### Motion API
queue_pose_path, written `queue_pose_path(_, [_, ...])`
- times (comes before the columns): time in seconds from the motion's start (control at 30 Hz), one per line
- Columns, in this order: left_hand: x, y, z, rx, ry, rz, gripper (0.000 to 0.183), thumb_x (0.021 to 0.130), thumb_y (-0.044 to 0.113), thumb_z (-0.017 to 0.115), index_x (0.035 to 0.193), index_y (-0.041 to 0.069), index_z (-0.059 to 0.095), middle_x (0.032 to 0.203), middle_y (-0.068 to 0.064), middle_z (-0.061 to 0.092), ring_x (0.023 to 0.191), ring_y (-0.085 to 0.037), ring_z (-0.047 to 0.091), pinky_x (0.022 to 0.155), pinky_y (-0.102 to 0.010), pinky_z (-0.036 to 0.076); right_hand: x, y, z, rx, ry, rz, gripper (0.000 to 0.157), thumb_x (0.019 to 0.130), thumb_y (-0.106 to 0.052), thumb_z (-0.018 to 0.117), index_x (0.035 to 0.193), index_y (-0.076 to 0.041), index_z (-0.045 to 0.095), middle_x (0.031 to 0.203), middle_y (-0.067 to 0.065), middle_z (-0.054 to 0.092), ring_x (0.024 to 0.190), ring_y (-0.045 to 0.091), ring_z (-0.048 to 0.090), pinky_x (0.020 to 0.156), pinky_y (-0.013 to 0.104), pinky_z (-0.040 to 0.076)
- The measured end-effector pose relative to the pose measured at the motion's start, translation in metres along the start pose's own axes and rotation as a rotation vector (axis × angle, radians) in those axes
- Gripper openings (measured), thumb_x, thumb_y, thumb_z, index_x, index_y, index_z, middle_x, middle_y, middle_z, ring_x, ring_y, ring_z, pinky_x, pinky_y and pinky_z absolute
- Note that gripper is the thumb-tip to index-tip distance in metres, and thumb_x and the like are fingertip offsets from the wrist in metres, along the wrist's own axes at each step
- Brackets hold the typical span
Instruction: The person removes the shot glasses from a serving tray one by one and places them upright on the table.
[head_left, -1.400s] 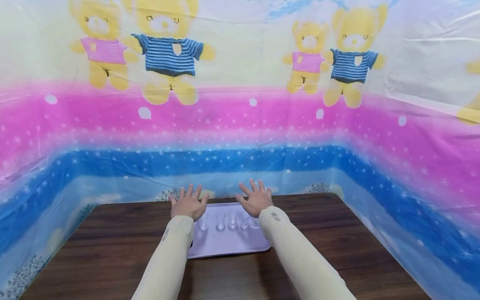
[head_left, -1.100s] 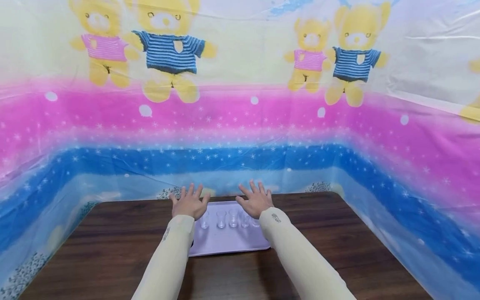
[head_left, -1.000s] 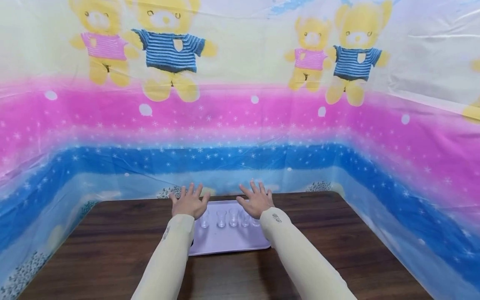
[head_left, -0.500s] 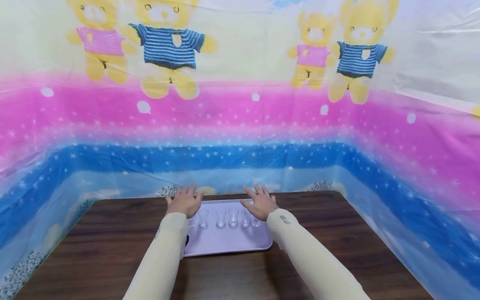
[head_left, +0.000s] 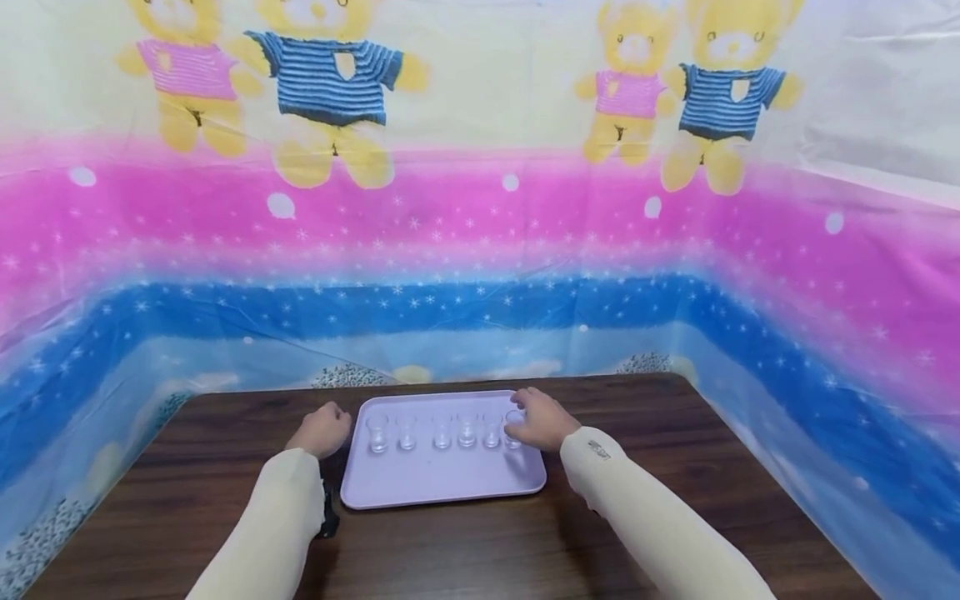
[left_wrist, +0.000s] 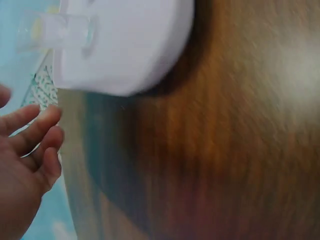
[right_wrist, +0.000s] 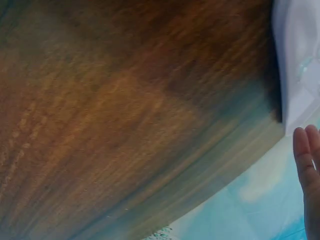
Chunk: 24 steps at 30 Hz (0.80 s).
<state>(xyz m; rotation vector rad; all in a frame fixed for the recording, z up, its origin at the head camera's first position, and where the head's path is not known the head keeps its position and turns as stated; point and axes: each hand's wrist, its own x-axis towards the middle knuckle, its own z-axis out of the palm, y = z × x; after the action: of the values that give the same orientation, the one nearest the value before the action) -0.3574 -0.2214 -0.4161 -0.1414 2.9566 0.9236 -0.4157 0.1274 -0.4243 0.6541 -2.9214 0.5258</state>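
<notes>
Several small clear glasses stand upright in a row on a pale purple tray (head_left: 435, 482). My left hand (head_left: 322, 430) hovers left of the tray, apart from the leftmost glass (head_left: 377, 438); in the left wrist view its fingers (left_wrist: 42, 132) are loosely bent and hold nothing. My right hand (head_left: 547, 422) is over the tray's right edge, thumb and fingers spread beside the rightmost glass (head_left: 513, 442), partly covering it. Whether it touches that glass cannot be told. Nearly straight fingers (right_wrist: 302, 152) show in the right wrist view.
The dark wooden table (head_left: 675, 483) carries the tray near its far edge. A printed cloth (head_left: 465, 308) with bears and pink and blue bands hangs behind and along the sides. A black strap or device (head_left: 328, 512) sits under the left sleeve.
Both hands were held out flat above the tray. The left has moved left off it with its fingers bending; the right has shifted right and come down beside the rightmost glass.
</notes>
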Motion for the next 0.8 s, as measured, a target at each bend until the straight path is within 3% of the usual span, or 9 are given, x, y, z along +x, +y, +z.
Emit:
queue_pose_path(0.13, [-0.002, -0.011, 0.008, -0.013, -0.054, 0.053, 0.025, 0.088, 0.017, 0.04, 0.097, -0.005, 0.048, 0.077, -0.009, 0.052, 0.065, -0.021, 0.049, 0.057, -0.034, 0.039, -0.003, 0.008, -0.001, -0.002, 0.035, -0.032, 0.041, 0.071, -0.034, 0.062, 0.101, -0.008, 0.057, 0.087, -0.001, 0.052, 0.076, 0.012, 0.049, 0.066, 0.03, 0.041])
queue_pose_path(0.33, [-0.004, -0.022, 0.02, -0.011, -0.042, 0.083, 0.026, 0.082, 0.012, 0.049, 0.1, -0.006, 0.051, 0.081, -0.01, 0.053, 0.07, -0.02, 0.049, 0.062, -0.036, 0.04, -0.001, 0.014, 0.0, -0.012, 0.053, -0.072, 0.037, 0.072, -0.036, 0.061, 0.097, -0.009, 0.06, 0.079, -0.003, 0.052, 0.067, 0.008, 0.047, 0.059, 0.025, 0.039])
queue_pose_path(0.47, [-0.002, -0.024, 0.024, -0.041, -0.024, 0.086, 0.026, 0.08, 0.01, 0.052, 0.1, -0.007, 0.051, 0.075, -0.008, 0.051, 0.064, -0.019, 0.047, 0.058, -0.032, 0.039, 0.002, 0.019, -0.001, 0.021, 0.091, -0.079, 0.035, 0.072, -0.033, 0.061, 0.096, -0.007, 0.06, 0.081, -0.001, 0.053, 0.068, 0.009, 0.048, 0.06, 0.026, 0.04])
queue_pose_path(0.67, [0.0, -0.025, 0.025, -0.046, -0.022, 0.081, 0.025, 0.079, 0.01, 0.052, 0.1, -0.005, 0.051, 0.072, -0.006, 0.05, 0.06, -0.017, 0.046, 0.054, -0.03, 0.038, 0.018, 0.036, -0.004, 0.059, 0.235, -0.002, 0.029, 0.075, -0.029, 0.062, 0.097, -0.011, 0.058, 0.089, 0.0, 0.053, 0.073, 0.011, 0.05, 0.063, 0.029, 0.042])
queue_pose_path(0.8, [0.002, -0.027, 0.028, -0.055, -0.031, 0.073, 0.025, 0.079, 0.01, 0.052, 0.1, -0.003, 0.05, 0.072, -0.006, 0.05, 0.06, -0.017, 0.047, 0.054, -0.03, 0.039, 0.024, 0.05, -0.003, 0.072, 0.255, 0.101, 0.031, 0.077, -0.028, 0.062, 0.101, -0.01, 0.055, 0.091, 0.001, 0.049, 0.078, 0.016, 0.051, 0.066, 0.032, 0.043])
